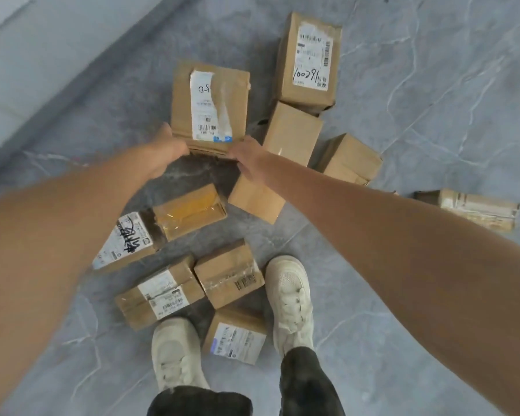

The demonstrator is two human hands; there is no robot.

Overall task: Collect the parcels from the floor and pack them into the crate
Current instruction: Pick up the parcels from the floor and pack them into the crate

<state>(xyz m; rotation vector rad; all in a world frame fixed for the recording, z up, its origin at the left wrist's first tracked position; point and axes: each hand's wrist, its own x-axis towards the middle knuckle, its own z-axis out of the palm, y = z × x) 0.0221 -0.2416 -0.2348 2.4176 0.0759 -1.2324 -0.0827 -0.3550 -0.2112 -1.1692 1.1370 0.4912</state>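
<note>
Grey floor (pixel 403 295), seen from above. Nearest are a left shoe (pixel 174 355) and a right shoe (pixel 291 298), with a small parcel (pixel 237 340) between them. Just beyond, a long parcel (pixel 159 292) touches a barcoded parcel (pixel 228 274), which lies by the right toe. Farther left, a scrawled parcel (pixel 123 241) abuts a yellow parcel (pixel 189 211).

At centre, the left grip (pixel 165 148) and right grip (pixel 246 151) clasp the near corners of the big parcel (pixel 210 106). Their fingers curl round its near edge, which is raised over a dark shadow.

A flat parcel (pixel 255 196) lies under the right forearm. A plain parcel (pixel 291 133) lies just beside the right grip. A squat parcel (pixel 348 157) and the far parcel (pixel 309 61) crowd close. A lone parcel (pixel 475 208) lies well apart, near the right edge.

Bare floor runs right of the shoes. A pale wall (pixel 27 40) bounds the far left.
</note>
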